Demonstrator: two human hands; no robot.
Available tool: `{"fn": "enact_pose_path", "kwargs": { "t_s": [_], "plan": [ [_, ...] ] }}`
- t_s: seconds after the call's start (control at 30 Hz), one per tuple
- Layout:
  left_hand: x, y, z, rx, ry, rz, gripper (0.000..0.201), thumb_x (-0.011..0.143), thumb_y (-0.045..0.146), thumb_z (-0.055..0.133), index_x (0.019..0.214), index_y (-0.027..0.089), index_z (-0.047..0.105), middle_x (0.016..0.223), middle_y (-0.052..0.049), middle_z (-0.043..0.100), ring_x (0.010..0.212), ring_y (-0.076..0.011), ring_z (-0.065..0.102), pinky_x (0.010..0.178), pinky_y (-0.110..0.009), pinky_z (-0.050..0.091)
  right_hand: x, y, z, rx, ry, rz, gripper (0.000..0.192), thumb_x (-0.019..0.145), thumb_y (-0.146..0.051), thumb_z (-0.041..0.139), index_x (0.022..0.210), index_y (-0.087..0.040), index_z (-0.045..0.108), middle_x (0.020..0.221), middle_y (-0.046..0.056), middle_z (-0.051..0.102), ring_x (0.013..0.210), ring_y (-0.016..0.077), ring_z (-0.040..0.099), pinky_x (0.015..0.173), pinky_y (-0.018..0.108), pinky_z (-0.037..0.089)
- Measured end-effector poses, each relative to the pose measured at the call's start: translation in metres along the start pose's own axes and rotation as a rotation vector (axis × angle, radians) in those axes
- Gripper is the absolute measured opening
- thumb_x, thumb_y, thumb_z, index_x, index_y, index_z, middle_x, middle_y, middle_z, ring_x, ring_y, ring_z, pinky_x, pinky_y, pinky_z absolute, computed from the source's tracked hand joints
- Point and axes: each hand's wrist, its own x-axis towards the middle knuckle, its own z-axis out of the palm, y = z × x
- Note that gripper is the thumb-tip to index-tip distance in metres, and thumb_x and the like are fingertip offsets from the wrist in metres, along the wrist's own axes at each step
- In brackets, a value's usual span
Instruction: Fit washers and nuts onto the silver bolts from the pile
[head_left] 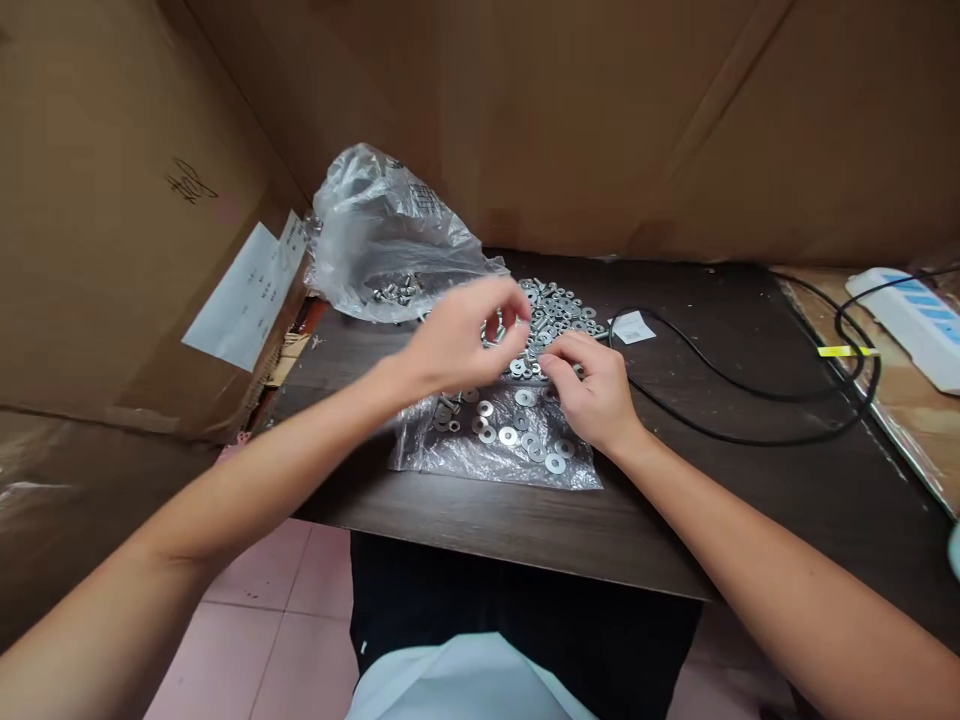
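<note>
A person seated at a dark wooden table [465, 520] works over a scatter of small hardware, a white garment and dark trousers showing at the bottom centre of the frame above a pink tiled floor [262, 620]. Both bare forearms run in from the lower corners toward the middle of the frame. There a flat sheet of clear plastic [450, 455] lies on the tabletop, strewn with loose metal washers [525, 440]. The right hand [592, 390] rests just right of centre, knuckles up, its fingers curled down and pressed close together onto the washers at the sheet's far edge; whether they pinch one cannot be told. The left hand [457, 335], blurred, is raised just above the table at centre, thumb and forefinger closed on a small metal piece [495, 328] too blurred to identify. Just beyond the hands, a denser pile of washers and bolts [559, 305] spreads over the table. A black cable [720, 380] loops across the right side toward a white power strip [911, 320] at the right edge. At upper left of centre, a crumpled clear plastic bag [382, 235] holds more bolts, beside a labelled cardboard box [97, 230]. Cardboard panels [600, 120] wall in the background.
</note>
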Motion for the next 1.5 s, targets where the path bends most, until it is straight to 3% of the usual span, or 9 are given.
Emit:
{"fn": "enact_pose_path", "kwargs": {
  "t_s": [0.13, 0.2, 0.5, 0.77, 1.0, 1.13, 1.23, 1.33, 1.5],
  "plan": [
    [-0.019, 0.005, 0.018, -0.044, -0.125, -0.096, 0.014, 0.090, 0.023, 0.046, 0.089, 0.016, 0.058, 0.078, -0.001, 0.058, 0.069, -0.0141, 0.051, 0.064, -0.028, 0.041, 0.000, 0.001, -0.001, -0.002, 0.003, -0.015, 0.023, 0.088, -0.021, 0.052, 0.064, -0.020, 0.053, 0.063, 0.000, 0.051, 0.065, 0.0168, 0.048, 0.065, 0.032, 0.037],
    [-0.026, 0.005, 0.022, -0.062, -0.164, -0.066, 0.017, 0.091, 0.025, 0.043, 0.084, 0.016, 0.056, 0.075, -0.001, 0.055, 0.069, -0.0147, 0.049, 0.064, -0.028, 0.039, 0.000, 0.002, 0.000, -0.009, -0.021, -0.016, 0.024, 0.089, -0.021, 0.051, 0.065, -0.020, 0.053, 0.064, 0.001, 0.052, 0.067, 0.0172, 0.048, 0.066, 0.033, 0.037],
    [-0.034, 0.001, 0.015, -0.129, -0.181, -0.074, 0.014, 0.090, 0.027, 0.045, 0.087, 0.017, 0.054, 0.074, 0.000, 0.054, 0.064, -0.0130, 0.046, 0.061, -0.027, 0.035, -0.002, -0.003, 0.002, -0.034, -0.204, -0.047, 0.019, 0.094, -0.023, 0.045, 0.077, -0.020, 0.053, 0.073, 0.002, 0.053, 0.074, 0.0190, 0.047, 0.072, 0.035, 0.037],
    [-0.032, -0.001, 0.011, -0.255, -0.263, -0.069, 0.020, 0.096, 0.026, 0.039, 0.083, 0.017, 0.050, 0.075, 0.000, 0.052, 0.068, -0.0134, 0.047, 0.067, -0.028, 0.038, 0.000, -0.005, -0.002, -0.218, -0.234, -0.203, 0.009, 0.091, -0.024, 0.046, 0.085, -0.019, 0.052, 0.079, 0.005, 0.056, 0.076, 0.0208, 0.047, 0.071, 0.036, 0.038],
    [-0.025, 0.004, 0.007, -0.617, -0.407, -0.328, 0.028, 0.092, 0.028, 0.043, 0.067, 0.017, 0.043, 0.061, 0.005, 0.036, 0.059, -0.0103, 0.034, 0.056, -0.024, 0.029, 0.004, -0.007, -0.013, -0.364, -0.250, -0.443, 0.011, 0.089, -0.025, 0.050, 0.089, -0.018, 0.058, 0.079, 0.007, 0.059, 0.075, 0.0221, 0.047, 0.070, 0.036, 0.039],
    [-0.023, 0.007, 0.003, -0.694, -0.466, -0.313, 0.029, 0.092, 0.029, 0.041, 0.066, 0.017, 0.044, 0.062, 0.004, 0.038, 0.060, -0.0102, 0.036, 0.058, -0.024, 0.031, 0.004, -0.011, -0.012, -0.427, -0.258, -0.509, 0.015, 0.091, -0.025, 0.046, 0.085, -0.018, 0.059, 0.076, 0.007, 0.057, 0.073, 0.0216, 0.044, 0.068, 0.035, 0.036],
    [-0.026, 0.009, 0.005, -0.645, -0.407, -0.278, 0.027, 0.092, 0.030, 0.044, 0.068, 0.017, 0.045, 0.061, 0.005, 0.038, 0.058, -0.0100, 0.035, 0.055, -0.024, 0.030, 0.004, -0.011, -0.010, -0.409, -0.232, -0.478, 0.022, 0.095, -0.026, 0.042, 0.079, -0.019, 0.055, 0.072, 0.006, 0.054, 0.070, 0.0205, 0.042, 0.066, 0.035, 0.032],
    [-0.029, 0.011, 0.011, -0.496, -0.262, -0.173, 0.021, 0.091, 0.027, 0.047, 0.072, 0.017, 0.050, 0.062, 0.004, 0.043, 0.057, -0.0101, 0.039, 0.055, -0.024, 0.032, 0.002, -0.010, -0.006, -0.325, -0.208, -0.353, 0.027, 0.097, -0.025, 0.037, 0.074, -0.020, 0.049, 0.068, 0.004, 0.051, 0.067, 0.0188, 0.041, 0.065, 0.034, 0.031],
    [-0.032, 0.003, 0.019, -0.109, -0.071, 0.073, 0.017, 0.092, 0.024, 0.047, 0.081, 0.016, 0.057, 0.069, 0.001, 0.053, 0.062, -0.0122, 0.048, 0.058, -0.025, 0.038, -0.004, -0.014, 0.005, 0.002, -0.206, 0.062, 0.036, 0.099, -0.031, 0.033, 0.065, -0.021, 0.038, 0.061, -0.001, 0.043, 0.060, 0.0146, 0.039, 0.061, 0.031, 0.030]
  ]
}}
